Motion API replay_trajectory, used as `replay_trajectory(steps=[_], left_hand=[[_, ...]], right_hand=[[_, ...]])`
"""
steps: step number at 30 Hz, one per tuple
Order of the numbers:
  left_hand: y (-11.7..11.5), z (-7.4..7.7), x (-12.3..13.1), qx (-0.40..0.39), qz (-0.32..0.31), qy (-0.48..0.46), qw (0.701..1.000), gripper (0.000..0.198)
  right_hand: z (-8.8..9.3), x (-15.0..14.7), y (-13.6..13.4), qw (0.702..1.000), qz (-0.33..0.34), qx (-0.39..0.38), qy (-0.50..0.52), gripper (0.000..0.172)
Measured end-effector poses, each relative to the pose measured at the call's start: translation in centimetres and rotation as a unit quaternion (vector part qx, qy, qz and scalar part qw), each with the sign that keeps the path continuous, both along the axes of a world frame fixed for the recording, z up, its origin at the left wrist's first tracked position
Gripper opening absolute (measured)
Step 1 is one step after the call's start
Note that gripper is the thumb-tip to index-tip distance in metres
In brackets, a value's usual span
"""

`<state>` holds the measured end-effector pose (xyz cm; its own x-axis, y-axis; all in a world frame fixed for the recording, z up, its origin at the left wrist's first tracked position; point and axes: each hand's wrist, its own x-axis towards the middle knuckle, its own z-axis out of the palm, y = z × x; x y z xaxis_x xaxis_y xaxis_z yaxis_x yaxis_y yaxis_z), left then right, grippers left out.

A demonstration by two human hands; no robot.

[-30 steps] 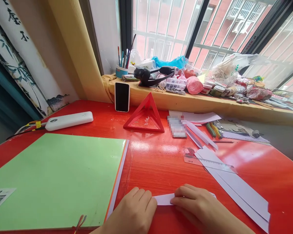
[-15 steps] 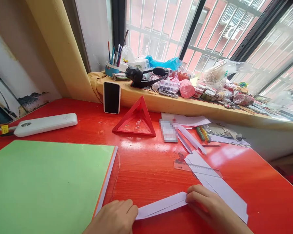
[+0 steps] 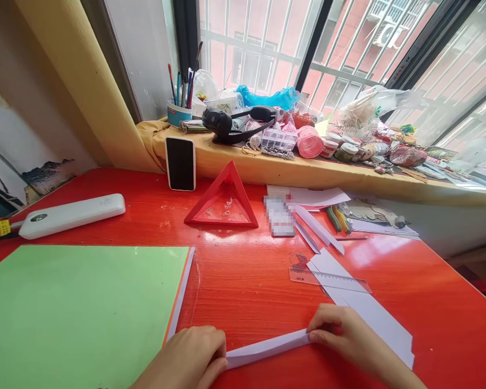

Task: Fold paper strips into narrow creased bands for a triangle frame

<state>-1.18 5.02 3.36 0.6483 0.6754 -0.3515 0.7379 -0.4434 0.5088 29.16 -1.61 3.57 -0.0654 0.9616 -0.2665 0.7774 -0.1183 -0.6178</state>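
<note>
A folded white paper strip [image 3: 267,348] stretches between my two hands just above the red table [image 3: 243,270]. My left hand [image 3: 200,351] pinches its left end, with thumb and fingers closed. At the other end, my right hand [image 3: 334,329] grips the strip between thumb and forefinger. A lengthwise fold shows along the paper. Flat white paper strips [image 3: 380,324] lie beyond and beside my right hand, and a clear ruler [image 3: 332,279] rests across them. Left of my left hand is a green sheet [image 3: 85,308] on top of other sheets.
A red triangular frame [image 3: 222,219] stands mid-table, beside an upright phone [image 3: 181,163]. Folded white strips [image 3: 318,229] and pliers [image 3: 338,219] lie at the back right. A white power bank [image 3: 73,215] sits on the left. Craft supplies crowd the windowsill [image 3: 235,162].
The strip has turned in my hands and looks narrower, its fold now more upright. My right thumb has come up to pinch the end. The view has shifted slightly.
</note>
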Motion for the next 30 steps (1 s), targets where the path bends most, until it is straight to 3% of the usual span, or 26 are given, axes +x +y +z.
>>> replay_trajectory(steps=[6,10,12,15,16,19,24,30], left_hand=[[0.5,0.7,0.1,-0.032,0.041,-0.021,0.998,0.017],[0.4,0.5,-0.1,-0.028,0.029,-0.028,0.999,0.018],[0.0,-0.3,-0.2,0.015,-0.003,-0.041,0.999,0.019],[-0.9,-2.2,0.0,0.184,-0.062,-0.055,0.979,0.032],[-1.3,-2.8,0.2,0.253,-0.075,-0.049,0.963,0.039],[-2.1,-4.1,1.0,0.306,-0.084,-0.061,0.946,0.043],[-2.4,-4.7,2.0,0.309,-0.098,-0.104,0.940,0.020],[-2.1,-3.5,1.9,0.241,-0.094,-0.150,0.954,0.020]], right_hand=[[1.0,-0.8,1.2,0.999,-0.006,-0.042,-0.034,0.016],[1.2,-1.2,1.5,0.996,0.011,-0.041,-0.085,0.016],[1.3,-1.4,1.6,0.994,0.019,-0.033,-0.101,0.016],[1.5,-1.6,1.4,0.994,0.026,-0.019,-0.108,0.018],[1.4,-1.7,1.2,0.993,0.033,-0.007,-0.113,0.018],[1.0,-1.8,0.5,0.985,0.078,0.061,-0.141,0.018],[-0.5,-3.3,-0.9,0.963,0.154,0.173,-0.134,0.034],[-1.1,-6.3,-1.1,0.939,0.195,0.267,-0.091,0.018]])
